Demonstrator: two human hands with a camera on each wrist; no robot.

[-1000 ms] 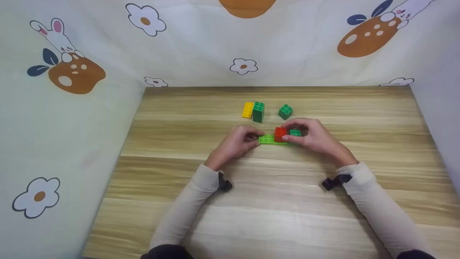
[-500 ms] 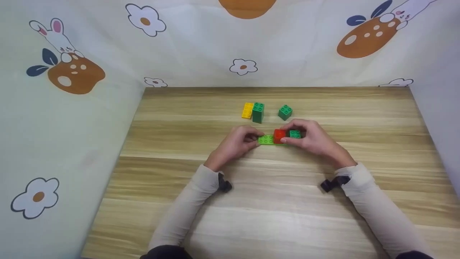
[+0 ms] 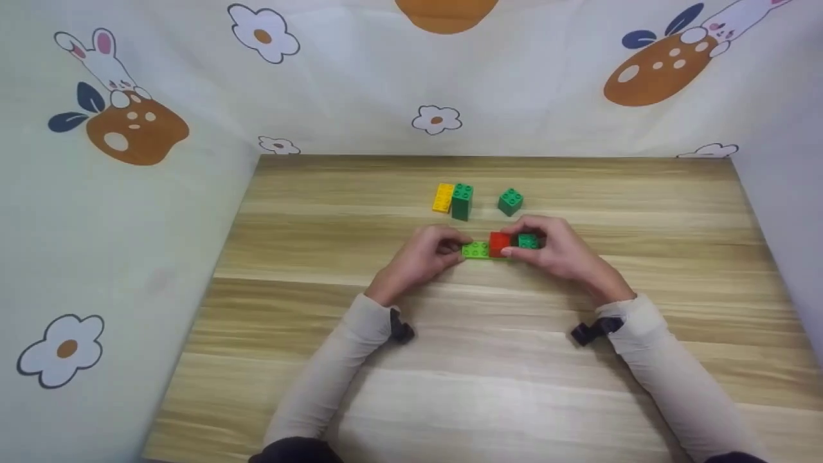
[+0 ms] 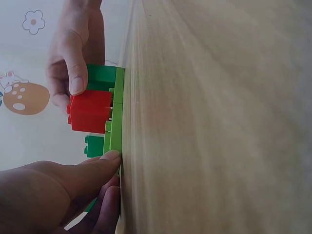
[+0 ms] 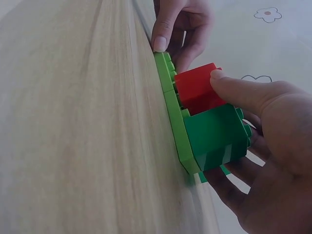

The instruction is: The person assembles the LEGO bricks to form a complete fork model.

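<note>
My left hand (image 3: 427, 254) pinches the left end of a long light green studded base (image 3: 475, 250), which lies on the table; a seam runs across its side in the right wrist view. With thumb and fingers, my right hand (image 3: 554, 246) holds a red brick (image 3: 499, 244) over the middle of the base. Base studs show beneath the brick in the left wrist view (image 4: 91, 111), where it sits slightly tilted. A green brick (image 5: 219, 136) stands on the base's right end, under my right hand and beside the red brick.
Behind the base, a yellow studded plate (image 3: 442, 197) lies next to a tall green block (image 3: 461, 202). Farther right stands a small green brick (image 3: 511, 202). A patterned cloth wall (image 3: 353, 83) borders the wooden table (image 3: 463, 373) at the back.
The red brick in my right hand has come down slightly toward the base and a touch left. My left hand has stayed on the base's left end.
</note>
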